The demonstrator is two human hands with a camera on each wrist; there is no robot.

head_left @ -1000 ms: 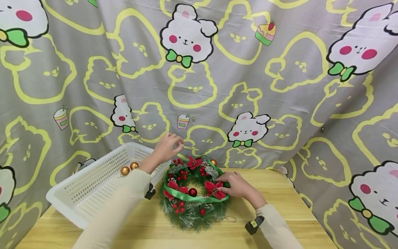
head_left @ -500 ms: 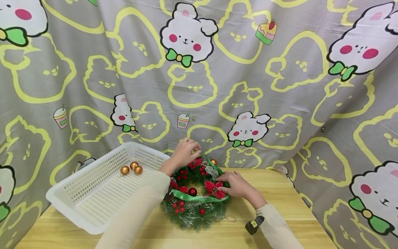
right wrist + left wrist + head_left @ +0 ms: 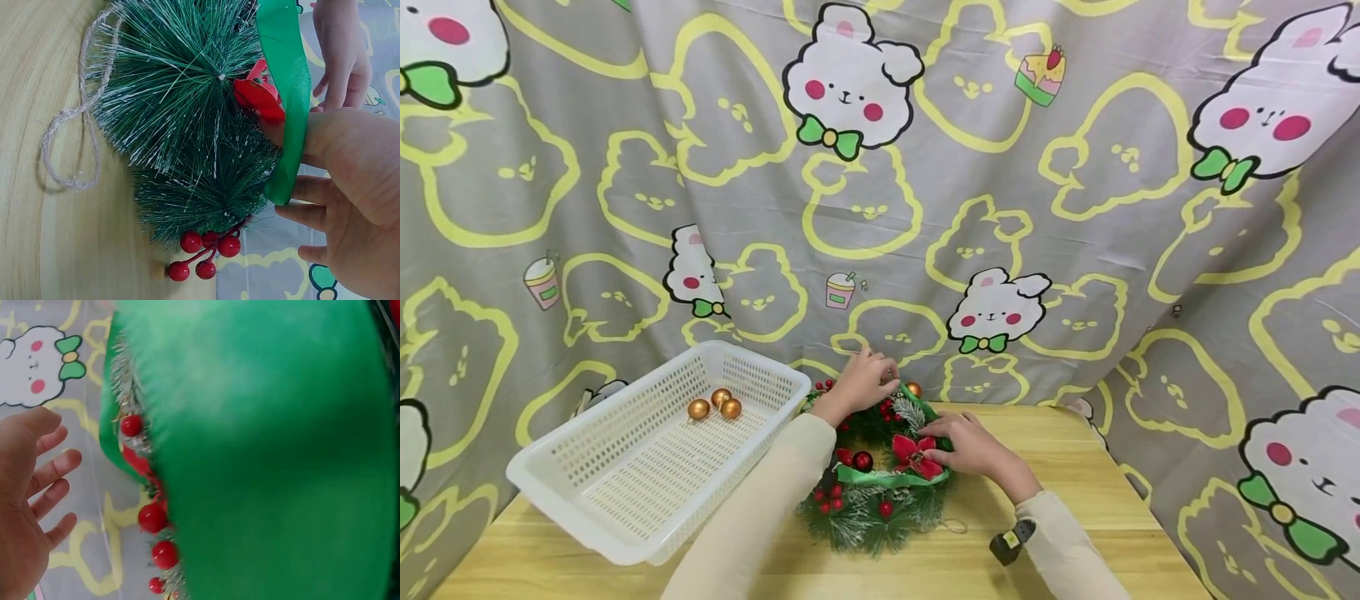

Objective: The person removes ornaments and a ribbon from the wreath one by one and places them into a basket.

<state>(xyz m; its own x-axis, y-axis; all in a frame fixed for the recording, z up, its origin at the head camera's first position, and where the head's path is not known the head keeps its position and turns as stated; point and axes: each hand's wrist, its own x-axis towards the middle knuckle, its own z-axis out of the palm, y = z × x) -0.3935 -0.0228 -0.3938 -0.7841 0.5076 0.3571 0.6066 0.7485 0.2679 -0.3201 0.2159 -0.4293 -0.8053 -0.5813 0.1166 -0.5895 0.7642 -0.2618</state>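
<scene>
Green ribbon (image 3: 275, 462) — red berries (image 3: 152, 518)

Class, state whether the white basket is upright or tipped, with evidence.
Upright: the white basket's rim faces up, and three gold baubles lie on its floor.

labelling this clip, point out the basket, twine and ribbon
basket (image 3: 640, 475), head view, perforated floor
twine (image 3: 85, 107), right wrist view, where strands cross
ribbon (image 3: 296, 87), right wrist view, flat middle
</scene>
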